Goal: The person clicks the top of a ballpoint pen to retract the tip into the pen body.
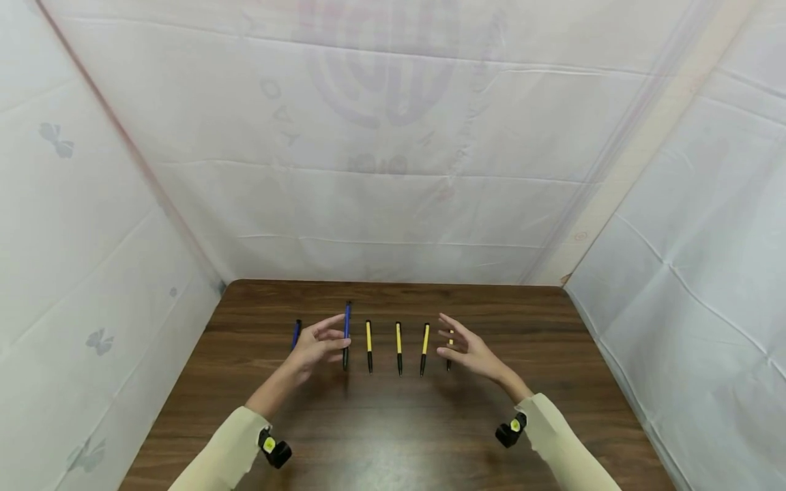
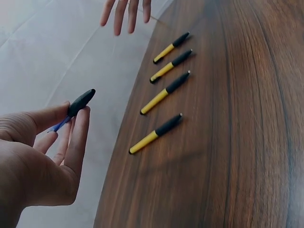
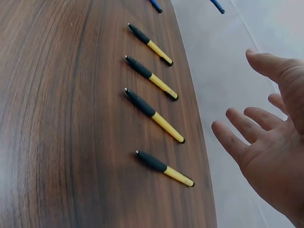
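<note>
Blue pen (image 1: 346,327) is pinched in the left hand (image 1: 316,346); right hand (image 1: 467,348) hovers open, fingers spread.

Six pens (image 1: 398,348) side by side across the table (image 1: 393,423), between both hands.

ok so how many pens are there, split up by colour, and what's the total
Yellow pens: 4, in a row on the table; first in the row
Blue pens: 2, one pinched in the left hand, one lying further left
Total: 6
</note>
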